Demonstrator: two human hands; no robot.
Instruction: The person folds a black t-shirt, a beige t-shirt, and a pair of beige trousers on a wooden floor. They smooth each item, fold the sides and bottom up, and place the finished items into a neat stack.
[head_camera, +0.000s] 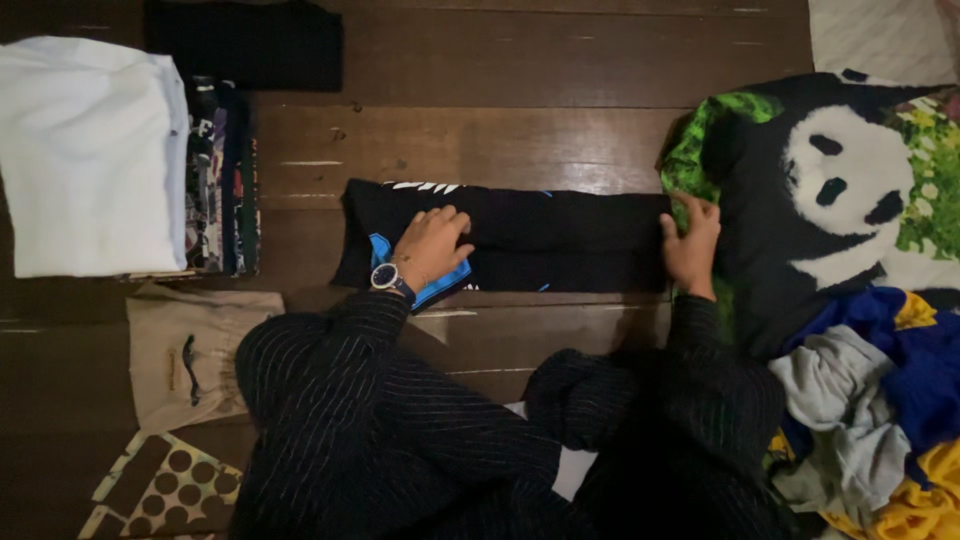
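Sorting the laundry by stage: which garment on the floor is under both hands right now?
The long black garment with blue accents, folded into a strip; left hand presses it, right hand holds its end. Others lie untouched.
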